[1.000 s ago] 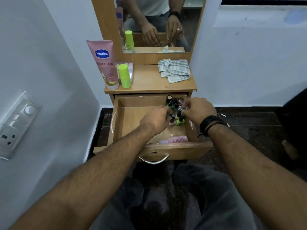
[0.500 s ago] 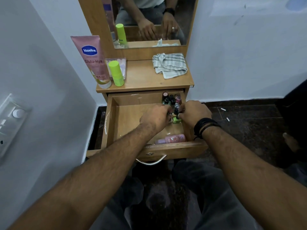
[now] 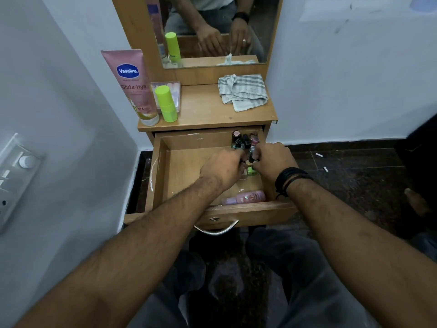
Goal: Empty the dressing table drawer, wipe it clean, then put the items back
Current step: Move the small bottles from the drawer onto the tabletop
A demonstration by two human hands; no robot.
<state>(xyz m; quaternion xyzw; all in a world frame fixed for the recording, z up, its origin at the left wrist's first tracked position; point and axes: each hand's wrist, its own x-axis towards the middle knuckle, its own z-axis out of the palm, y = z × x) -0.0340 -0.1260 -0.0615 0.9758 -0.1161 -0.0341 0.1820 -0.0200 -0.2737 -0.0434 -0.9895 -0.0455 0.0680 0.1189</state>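
The wooden drawer (image 3: 163, 176) of the dressing table stands pulled open. Several small nail polish bottles (image 3: 244, 140) cluster in its back right corner. Both hands are inside the drawer at that cluster: my left hand (image 3: 222, 170) and my right hand (image 3: 272, 159) curl their fingers round small bottles, one with a green base (image 3: 251, 170) showing between them. A pink bottle (image 3: 250, 197) lies on its side against the drawer's front wall. On the tabletop rest a striped grey cloth (image 3: 243, 92), a pink Vaseline tube (image 3: 132, 86) and a green bottle (image 3: 166, 102).
A clear box (image 3: 176, 91) sits behind the green bottle. The mirror (image 3: 212, 31) rises at the back of the table. A white wall with a switch plate (image 3: 14, 176) is close on the left. Dark tiled floor (image 3: 354, 176) lies to the right. My knees are below the drawer handle (image 3: 216, 229).
The hands stay together at the nail polish cluster with only small shifts of the fingers. The camera view has drifted slightly.
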